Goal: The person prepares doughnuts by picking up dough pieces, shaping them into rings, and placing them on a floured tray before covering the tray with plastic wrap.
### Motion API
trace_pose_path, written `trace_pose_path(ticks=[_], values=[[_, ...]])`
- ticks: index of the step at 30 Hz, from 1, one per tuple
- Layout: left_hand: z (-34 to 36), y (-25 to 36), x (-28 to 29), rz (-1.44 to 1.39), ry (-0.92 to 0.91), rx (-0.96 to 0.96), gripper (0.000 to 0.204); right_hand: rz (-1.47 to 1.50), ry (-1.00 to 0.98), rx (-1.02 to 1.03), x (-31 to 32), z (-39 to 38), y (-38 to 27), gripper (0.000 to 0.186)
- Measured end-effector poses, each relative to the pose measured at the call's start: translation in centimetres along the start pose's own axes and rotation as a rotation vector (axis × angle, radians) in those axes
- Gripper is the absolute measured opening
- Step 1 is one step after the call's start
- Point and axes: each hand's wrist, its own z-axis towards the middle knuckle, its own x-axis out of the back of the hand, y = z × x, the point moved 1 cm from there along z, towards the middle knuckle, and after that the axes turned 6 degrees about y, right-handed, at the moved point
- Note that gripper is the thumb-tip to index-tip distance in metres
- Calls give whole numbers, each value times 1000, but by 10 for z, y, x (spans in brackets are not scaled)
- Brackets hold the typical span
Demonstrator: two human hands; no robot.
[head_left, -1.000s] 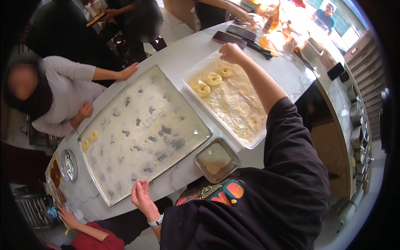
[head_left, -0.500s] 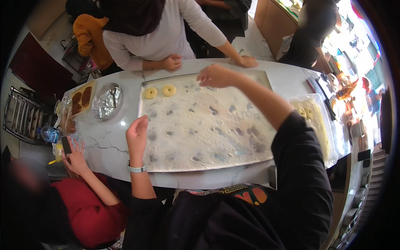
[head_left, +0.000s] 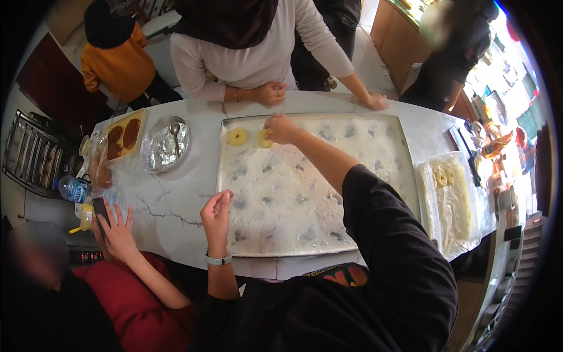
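A large flour-dusted metal tray (head_left: 311, 217) lies on the marble table. Two pale dough rings sit at its far left corner. One dough ring (head_left: 237, 136) is fully visible; the other dough ring (head_left: 263, 139) is partly covered by my right hand (head_left: 282, 128), whose closed fingers are on it. My left hand (head_left: 216, 215), with a light watch band at the wrist, hovers by the tray's left edge. Its fingers are drawn together with nothing visible in them. Dark patches mark the floured surface.
At right stands a clear plastic container (head_left: 428, 202) with several dough rings. Left are a round foil dish (head_left: 158, 166) with a spoon and a tray of brown filling (head_left: 123, 152). A person leans on the far edge; another at left holds a phone (head_left: 101, 214).
My right hand has come down and left onto the second dough ring. The view has shifted, so the table sits further right. The person in orange has moved away from the table.
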Motion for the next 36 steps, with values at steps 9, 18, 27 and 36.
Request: trace_pose_path(ticks=[9,18,27,36], values=[[-24,45,-78,-252,38,-128,30,790,-60,6,108,-107,-74,25],[-103,61,-180,-693,-352,302,28,822,114,-286,211,-252,-48,25],[-157,63,-225,-614,-572,395,25,921,223,-347,225,-337,-20,27],[-184,65,-251,-500,-661,398,21,1021,257,-415,231,-386,-3,33]])
